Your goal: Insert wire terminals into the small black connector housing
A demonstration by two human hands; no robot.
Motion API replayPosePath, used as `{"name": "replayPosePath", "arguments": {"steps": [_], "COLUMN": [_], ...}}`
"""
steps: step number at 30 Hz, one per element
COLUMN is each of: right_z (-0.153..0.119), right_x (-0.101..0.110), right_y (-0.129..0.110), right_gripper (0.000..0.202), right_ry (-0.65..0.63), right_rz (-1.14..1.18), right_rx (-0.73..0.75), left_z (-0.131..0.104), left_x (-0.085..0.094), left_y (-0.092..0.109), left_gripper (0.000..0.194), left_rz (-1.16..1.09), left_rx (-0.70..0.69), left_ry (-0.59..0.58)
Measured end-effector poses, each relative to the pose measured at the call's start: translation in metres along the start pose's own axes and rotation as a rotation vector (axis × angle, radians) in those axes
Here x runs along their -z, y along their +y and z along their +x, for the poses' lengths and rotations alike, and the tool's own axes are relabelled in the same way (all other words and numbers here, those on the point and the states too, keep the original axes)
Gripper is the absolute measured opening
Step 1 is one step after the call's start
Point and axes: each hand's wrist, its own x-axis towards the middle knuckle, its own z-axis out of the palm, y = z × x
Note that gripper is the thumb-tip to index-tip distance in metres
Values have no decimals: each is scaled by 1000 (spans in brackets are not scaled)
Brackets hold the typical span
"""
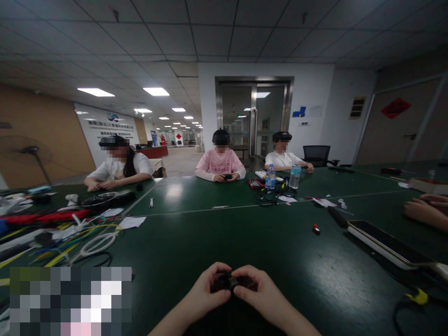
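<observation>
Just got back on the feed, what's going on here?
The camera wearer's left hand and right hand hold a small black object between them, too dark to identify, over the glossy dark-green table. Tangled white, yellow and green cables lie to the left. Opposite, a person in a pink top holds a dark item.

Small dark object (pixel 233 281) partly hidden by hands (pixel 207 289), exact shape not possible to tell. Co-worker's forearm (pixel 437 221) cut off by right edge. Mosaic (pixel 70 301) hides lower-left area.
</observation>
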Motion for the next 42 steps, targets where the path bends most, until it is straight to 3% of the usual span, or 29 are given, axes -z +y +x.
{"name": "replayPosePath", "arguments": {"steps": [10,29,36,42], "right_z": [1,3,4,1], "right_x": [-1,2,-1,-2], "right_y": [4,8,12,5], "right_gripper": [25,26,23,20], "right_ry": [-4,-10,-4,-8], "right_rz": [49,54,85,84], "right_rx": [6,35,34,25], "left_z": [0,-1,-1,1], "left_x": [-3,0,0,-1], "left_y": [6,-1,-4,-3], "left_gripper": [39,48,59,44], "left_rz": [-2,-64,-58,-71], "left_rx": [-2,-12,-18,-27], "left_ry": [14,7,17,-4]}}
